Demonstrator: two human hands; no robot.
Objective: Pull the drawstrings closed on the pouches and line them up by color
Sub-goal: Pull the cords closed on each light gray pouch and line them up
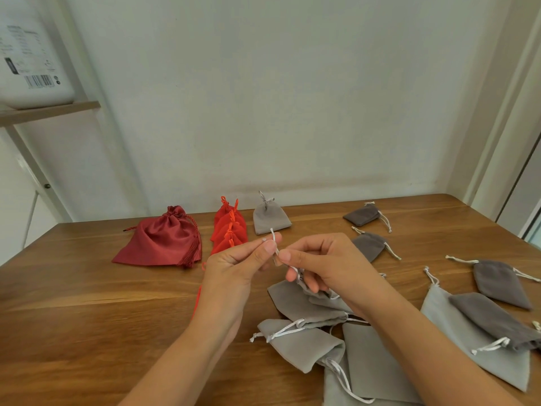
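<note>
My left hand (243, 268) and right hand (325, 265) both pinch the thin white cord (273, 237) of a limp, light grey pouch (292, 301) at the surface's (87, 294) near middle, and I judge the cord, not the floppy cloth, is the place to hold.

dark red satin pouch (160, 241), light grey pouch (270, 219)

Left hand (234, 268) and right hand (325, 265) pinch one white drawstring (273, 238) — its light-gray pouch (289, 300) just below.
</note>
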